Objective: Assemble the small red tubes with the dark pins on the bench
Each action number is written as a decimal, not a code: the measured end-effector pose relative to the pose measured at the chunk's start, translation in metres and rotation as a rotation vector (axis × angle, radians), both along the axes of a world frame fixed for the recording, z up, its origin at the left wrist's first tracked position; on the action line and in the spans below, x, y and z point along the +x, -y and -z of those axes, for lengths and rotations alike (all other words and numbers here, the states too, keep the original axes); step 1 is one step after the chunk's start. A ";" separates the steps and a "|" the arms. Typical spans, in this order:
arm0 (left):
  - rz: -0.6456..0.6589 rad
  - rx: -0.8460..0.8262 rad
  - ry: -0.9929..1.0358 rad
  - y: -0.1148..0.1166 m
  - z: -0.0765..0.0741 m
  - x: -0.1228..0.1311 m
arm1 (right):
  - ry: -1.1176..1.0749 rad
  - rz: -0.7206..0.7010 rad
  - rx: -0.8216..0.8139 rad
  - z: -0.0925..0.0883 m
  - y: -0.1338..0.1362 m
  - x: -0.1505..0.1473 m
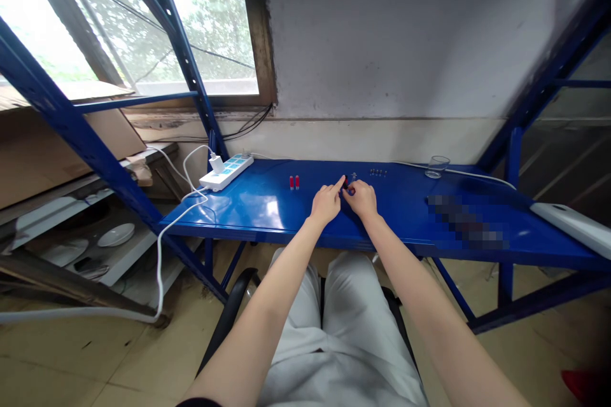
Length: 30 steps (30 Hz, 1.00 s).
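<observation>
Over the blue tabletop, my left hand [327,202] and my right hand [361,198] meet at their fingertips. A small black-and-red piece [345,182] sits between them; its exact kind is too small to make out. My left index finger reaches out to its top while the other fingers curl in. The right thumb and fingers pinch it from the side. Just behind the fingers lies a small metal part [353,176]. Two short red cylinders [294,182] with pale ends lie side by side to the left. Several tiny metal parts [378,172] form rows at the right.
A white power strip [228,172] with a plugged-in charger [216,163] rests at the table's left end, its cable [160,267] hanging down. Rightward are a clear glass [436,166], a blurred dark object [465,221] and a white object [575,226]. Blue rack posts [184,54] frame the table.
</observation>
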<state>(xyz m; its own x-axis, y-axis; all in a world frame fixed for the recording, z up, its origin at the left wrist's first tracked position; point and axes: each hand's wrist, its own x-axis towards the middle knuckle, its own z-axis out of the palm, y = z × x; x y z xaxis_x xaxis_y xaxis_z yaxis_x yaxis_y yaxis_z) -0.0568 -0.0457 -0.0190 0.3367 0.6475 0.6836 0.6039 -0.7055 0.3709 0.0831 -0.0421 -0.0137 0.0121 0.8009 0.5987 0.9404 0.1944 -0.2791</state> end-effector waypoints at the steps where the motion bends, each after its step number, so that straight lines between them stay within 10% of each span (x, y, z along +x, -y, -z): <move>1: -0.007 0.001 -0.001 0.000 0.000 0.000 | 0.000 0.000 0.001 0.000 0.000 0.000; 30: -0.009 -0.152 0.443 -0.007 -0.003 -0.002 | -0.253 -0.257 -0.005 0.008 -0.005 0.002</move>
<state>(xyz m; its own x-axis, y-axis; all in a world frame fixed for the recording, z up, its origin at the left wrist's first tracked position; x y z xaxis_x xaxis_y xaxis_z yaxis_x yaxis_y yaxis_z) -0.0590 -0.0382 -0.0164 0.0275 0.7528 0.6577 0.3696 -0.6190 0.6930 0.0852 -0.0373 -0.0218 -0.0427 0.7997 0.5989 0.7618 0.4139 -0.4983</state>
